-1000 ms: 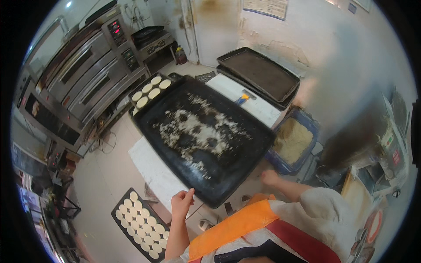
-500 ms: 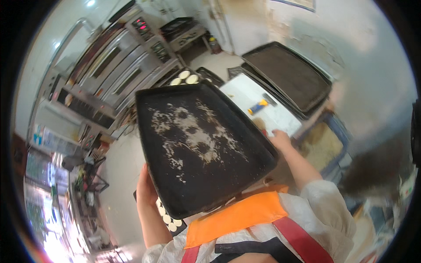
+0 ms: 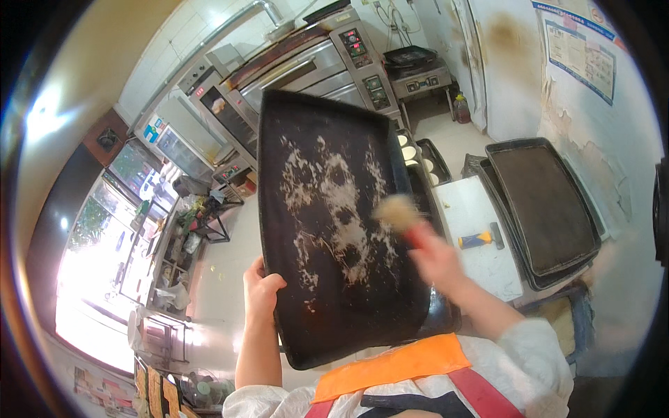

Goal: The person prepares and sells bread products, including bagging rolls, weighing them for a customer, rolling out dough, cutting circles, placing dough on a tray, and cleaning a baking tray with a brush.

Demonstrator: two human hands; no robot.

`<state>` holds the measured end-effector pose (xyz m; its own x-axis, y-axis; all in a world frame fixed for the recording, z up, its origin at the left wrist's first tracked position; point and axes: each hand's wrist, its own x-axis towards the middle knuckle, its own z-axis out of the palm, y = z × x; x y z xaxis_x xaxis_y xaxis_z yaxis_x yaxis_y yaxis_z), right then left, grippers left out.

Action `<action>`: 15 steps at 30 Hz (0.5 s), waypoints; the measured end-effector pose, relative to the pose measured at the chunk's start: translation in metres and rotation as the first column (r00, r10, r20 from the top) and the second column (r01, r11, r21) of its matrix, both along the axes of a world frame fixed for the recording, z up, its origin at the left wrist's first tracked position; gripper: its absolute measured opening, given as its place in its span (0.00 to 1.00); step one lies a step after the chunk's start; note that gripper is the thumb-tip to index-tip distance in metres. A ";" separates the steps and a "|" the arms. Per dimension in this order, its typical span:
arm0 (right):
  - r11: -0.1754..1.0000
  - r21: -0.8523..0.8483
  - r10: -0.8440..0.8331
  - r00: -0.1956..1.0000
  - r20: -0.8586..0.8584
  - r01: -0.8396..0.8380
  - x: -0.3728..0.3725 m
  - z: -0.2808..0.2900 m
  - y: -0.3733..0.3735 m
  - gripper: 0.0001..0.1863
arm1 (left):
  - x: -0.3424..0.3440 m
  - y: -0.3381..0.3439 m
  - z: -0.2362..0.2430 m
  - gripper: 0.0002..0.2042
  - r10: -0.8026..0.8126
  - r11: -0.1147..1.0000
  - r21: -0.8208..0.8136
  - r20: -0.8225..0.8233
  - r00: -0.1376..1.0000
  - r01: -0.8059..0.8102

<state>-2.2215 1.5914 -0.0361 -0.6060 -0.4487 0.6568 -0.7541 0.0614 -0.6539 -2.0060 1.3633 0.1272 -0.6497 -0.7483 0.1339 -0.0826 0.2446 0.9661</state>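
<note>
A large black baking tray (image 3: 320, 279) is tilted up in front of me, with whitish residue streaked over its middle. My left hand (image 3: 261, 291) grips its left edge, thumb on the rim and the other fingers mostly behind it. In my right hand (image 3: 437, 263) is a brush (image 3: 397, 212) with a red handle and pale bristles, somewhat smeared by motion. Its bristles are over the right part of the residue; whether they touch the tray I cannot tell.
A white board (image 3: 468, 209) to the right carries a scraper (image 3: 481, 239) with a yellow and blue handle. Beyond it lie stacked dark trays (image 3: 547, 202). Behind my tray are trays with pale round pieces (image 3: 410, 152) and a steel deck oven (image 3: 306, 73).
My right hand has come from the white board to over the tray, bringing the brush. The tray is turned more upright, and the view has swung left.
</note>
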 end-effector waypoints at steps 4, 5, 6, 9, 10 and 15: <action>0.974 -0.222 -0.076 0.853 -0.517 -0.048 0.010 0.144 -0.112 0.22 | 0.005 0.049 0.016 0.35 -0.079 0.985 -0.170 -0.235 0.969 0.039; 0.961 -0.275 -0.170 0.860 -0.481 0.036 -0.005 0.189 -0.124 0.17 | 0.014 0.048 0.007 0.38 -0.135 0.966 -0.254 -0.314 0.940 0.053; 0.939 -0.265 -0.326 0.808 -0.491 0.218 -0.037 0.224 -0.128 0.12 | 0.024 0.052 0.003 0.38 -0.135 0.956 -0.290 -0.301 0.944 0.044; 0.926 -0.085 -0.363 0.807 -0.466 0.367 -0.112 0.252 -0.074 0.13 | 0.060 0.053 -0.005 0.38 -0.106 0.939 -0.343 -0.273 0.956 0.006; 0.901 0.007 -0.371 0.779 -0.505 0.433 -0.130 0.235 -0.062 0.15 | 0.067 0.055 -0.008 0.38 -0.099 0.943 -0.334 -0.296 0.950 -0.005; 0.685 0.720 0.264 0.960 -0.097 -0.116 -0.002 0.122 0.009 0.09 | 0.068 0.037 -0.030 0.38 -0.068 0.944 -0.327 -0.305 0.950 -0.038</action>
<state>-2.2237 1.6009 0.0856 -0.3617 -0.9133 0.1873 -0.8982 0.2876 -0.3324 -1.9380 1.4008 0.0976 -0.5472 -0.6196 0.5628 0.2122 0.5477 0.8093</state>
